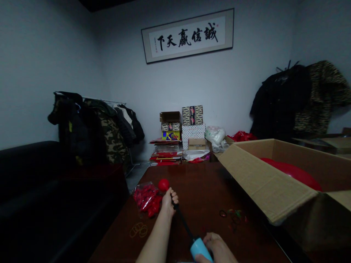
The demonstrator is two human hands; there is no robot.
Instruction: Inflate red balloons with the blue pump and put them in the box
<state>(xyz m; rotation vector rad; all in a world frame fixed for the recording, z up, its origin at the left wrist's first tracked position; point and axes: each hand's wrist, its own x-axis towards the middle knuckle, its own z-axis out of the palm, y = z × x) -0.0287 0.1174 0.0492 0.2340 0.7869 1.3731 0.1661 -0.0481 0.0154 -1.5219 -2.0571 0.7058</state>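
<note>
My left hand point(168, 201) is closed around the black far end of a balloon pump, and a small, partly inflated red balloon point(163, 185) sticks out just beyond the fist. How the balloon's neck sits inside the fist is hidden. The pump's black shaft point(185, 223) is drawn out toward me, leading to its light-blue barrel point(200, 250). Around that barrel my right hand point(218, 249) is wrapped, partly cut off by the lower edge. Left of the left hand lies a clear plastic bag of red balloons point(146, 197), with some spilling from its mouth.
Yellowish rubber bands point(138, 229) lie at the left of the brown table point(192, 179). Small coloured bands point(235, 216) are scattered at the right. An open cardboard box point(255, 179) with a large red balloon point(293, 171) inside stands at the right. Stacked boxes point(192, 131) are behind.
</note>
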